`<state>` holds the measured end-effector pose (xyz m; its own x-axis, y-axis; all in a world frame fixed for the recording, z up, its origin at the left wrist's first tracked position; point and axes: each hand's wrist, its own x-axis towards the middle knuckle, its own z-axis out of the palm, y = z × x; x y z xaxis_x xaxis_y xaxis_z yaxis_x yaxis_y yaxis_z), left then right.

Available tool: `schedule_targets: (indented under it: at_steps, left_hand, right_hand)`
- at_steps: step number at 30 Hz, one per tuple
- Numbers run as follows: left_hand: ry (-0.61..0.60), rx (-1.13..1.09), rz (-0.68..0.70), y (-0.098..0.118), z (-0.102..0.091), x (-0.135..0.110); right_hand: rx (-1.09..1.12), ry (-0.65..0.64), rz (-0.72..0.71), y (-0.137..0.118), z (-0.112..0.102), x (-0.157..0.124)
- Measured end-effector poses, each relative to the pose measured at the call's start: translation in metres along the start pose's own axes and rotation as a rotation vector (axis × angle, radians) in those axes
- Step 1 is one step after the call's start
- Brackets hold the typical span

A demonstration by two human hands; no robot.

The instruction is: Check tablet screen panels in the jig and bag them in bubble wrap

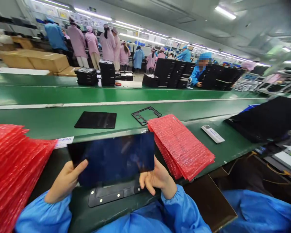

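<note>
A dark, glossy tablet-like screen panel (113, 158) is held up in front of me, tilted. My left hand (66, 178) grips its left edge, thumb on the front face. At the lower right corner, my right hand (158, 179) holds the panel, some fingers curled below the edge; part of that grip is hidden. Underneath lies a black flat plate with pale round dots (118, 194), partly covered by the panel. Red bubble-wrap sleeves are piled on both sides: a tall stack (16, 181) at left and a smaller stack (181, 145) at right.
Beyond the panel, a black flat slab (95, 120) and a black cut-out frame (145, 115) rest on the green bench (38, 121). A white handheld device (212, 134) lies to the right. Black tray stacks (169, 72) and a co-worker in blue (196, 76) are across the line.
</note>
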<state>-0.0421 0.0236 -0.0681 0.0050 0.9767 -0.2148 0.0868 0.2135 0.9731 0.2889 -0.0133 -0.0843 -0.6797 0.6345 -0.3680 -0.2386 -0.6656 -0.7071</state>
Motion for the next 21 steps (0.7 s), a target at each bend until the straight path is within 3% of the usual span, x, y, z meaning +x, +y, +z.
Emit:
schedule_targets:
  at_steps: [2, 6, 9, 14, 21]
  left_hand:
    - [-0.06, -0.143, -0.087, 0.008, 0.014, -0.001]
    - [-0.054, -0.2, -0.087, 0.014, 0.031, 0.004]
    - [-0.067, -0.178, -0.082, 0.012, 0.035, 0.003]
    - [-0.126, -0.185, -0.13, 0.009, 0.036, 0.003]
    - [-0.266, -0.561, -0.347, 0.01, 0.035, 0.017]
  right_hand:
    - [-0.092, 0.01, -0.062, -0.004, -0.006, 0.002]
    - [-0.055, 0.321, -0.328, -0.012, -0.006, 0.014]
    - [-0.003, 0.44, -0.427, -0.016, -0.005, 0.022]
    - [-0.005, 0.437, -0.458, -0.014, -0.009, 0.027]
    - [0.105, 0.423, -0.473, -0.01, -0.014, 0.022]
